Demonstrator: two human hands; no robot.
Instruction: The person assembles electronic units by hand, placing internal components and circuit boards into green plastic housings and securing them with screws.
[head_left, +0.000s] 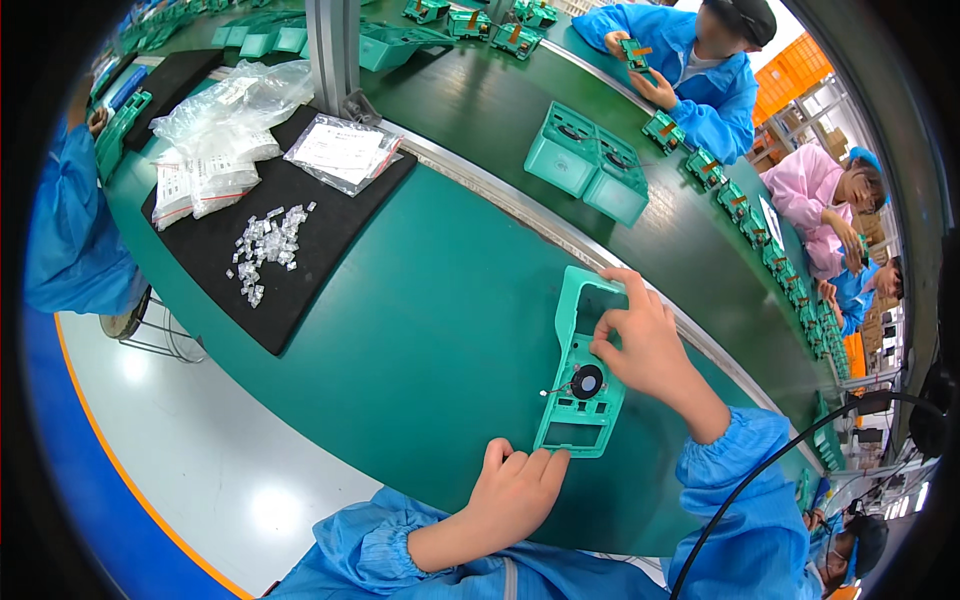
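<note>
Across the head view stretches a smooth green table [410, 320], bordered by a pale metal rail [490, 197]. Beyond that rail, a pair of translucent green plastic housings [565, 165] lies on a dark green surface [440, 115], and a co-worker in a blue smock [720, 75] holds a small green unit [634, 55]. On the table's left, a black rectangular mat [318, 245] carries a loose pile of small clear plastic pieces [272, 240], bulging clear plastic bags [225, 130] and a flat bag with a white paper sheet [343, 150].

Toward the right lies a long green plastic frame [578, 352], with a round black speaker-like part [587, 381] near its middle. The left hand [515, 500] has bent fingers, their tips at the frame's near edge. The right hand [648, 340] arches over the far right side, index finger reaching the upper rim, thumb near the inner panel; whether either hand's fingers are clamped, I cannot tell.
</note>
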